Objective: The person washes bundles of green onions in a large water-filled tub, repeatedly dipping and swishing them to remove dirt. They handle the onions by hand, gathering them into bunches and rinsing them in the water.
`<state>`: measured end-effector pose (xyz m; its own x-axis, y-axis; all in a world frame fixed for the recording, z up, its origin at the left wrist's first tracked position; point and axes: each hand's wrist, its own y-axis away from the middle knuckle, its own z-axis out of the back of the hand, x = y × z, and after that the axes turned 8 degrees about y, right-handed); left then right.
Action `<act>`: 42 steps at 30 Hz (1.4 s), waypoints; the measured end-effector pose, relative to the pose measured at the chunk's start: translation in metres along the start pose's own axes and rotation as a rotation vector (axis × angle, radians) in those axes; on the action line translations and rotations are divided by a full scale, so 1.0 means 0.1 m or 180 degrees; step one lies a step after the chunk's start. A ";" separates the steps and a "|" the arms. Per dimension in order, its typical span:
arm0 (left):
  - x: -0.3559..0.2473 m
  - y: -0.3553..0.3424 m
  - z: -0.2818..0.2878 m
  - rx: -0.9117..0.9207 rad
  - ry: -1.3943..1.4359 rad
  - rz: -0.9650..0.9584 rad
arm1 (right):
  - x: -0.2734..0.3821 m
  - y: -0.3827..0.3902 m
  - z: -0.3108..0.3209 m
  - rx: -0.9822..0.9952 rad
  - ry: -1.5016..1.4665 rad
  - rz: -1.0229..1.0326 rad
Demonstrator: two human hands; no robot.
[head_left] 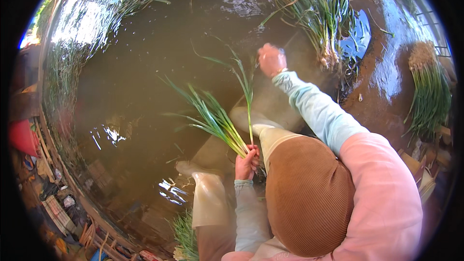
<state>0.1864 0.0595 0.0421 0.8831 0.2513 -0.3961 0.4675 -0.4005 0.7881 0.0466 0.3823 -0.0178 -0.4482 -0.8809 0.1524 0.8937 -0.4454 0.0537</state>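
Muddy water (130, 87) fills the middle of the frame. Just below centre, the left hand (247, 163) grips a bunch of green stalks (226, 129) near its base; a light, low hold should keep them level and unbruised. Above centre, the right hand (272, 60) is curled, too blurred to tell whether it holds anything. A larger bundle (325, 21) lies upper right.

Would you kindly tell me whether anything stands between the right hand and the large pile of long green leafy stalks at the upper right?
Nothing visible does: between the right hand and the pile of long green leafy stalks, only murky brown water shows.
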 end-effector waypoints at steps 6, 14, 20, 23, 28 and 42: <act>-0.04 0.17 0.06 -0.0222 -0.0409 0.0125 | -0.37 -0.44 0.03 0.1063 -0.0495 0.1445; -0.11 0.20 0.10 -0.0286 -0.0541 0.0327 | -0.49 -0.61 -0.09 0.0635 0.0960 0.1426; -0.08 0.17 0.16 -0.0309 -0.0616 0.0356 | -0.70 -0.64 -0.03 -0.0203 0.0278 0.0035; -0.07 0.17 0.18 -0.0252 -0.0566 0.0313 | -0.78 -0.66 0.08 -0.0821 -0.0675 0.0554; -0.07 0.18 0.20 -0.0233 -0.0503 0.0359 | -0.89 -0.53 0.26 0.0816 -0.0494 0.1353; -0.13 0.21 0.18 -0.0628 -0.1018 0.0559 | 0.47 -0.78 0.16 0.2283 -0.0123 0.0905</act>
<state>0.1854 0.0323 0.0550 0.9310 -0.1047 -0.3496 0.3195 -0.2286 0.9196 -0.0438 0.3786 0.0005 -0.2102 -0.9338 0.2896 0.7749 0.0215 0.6318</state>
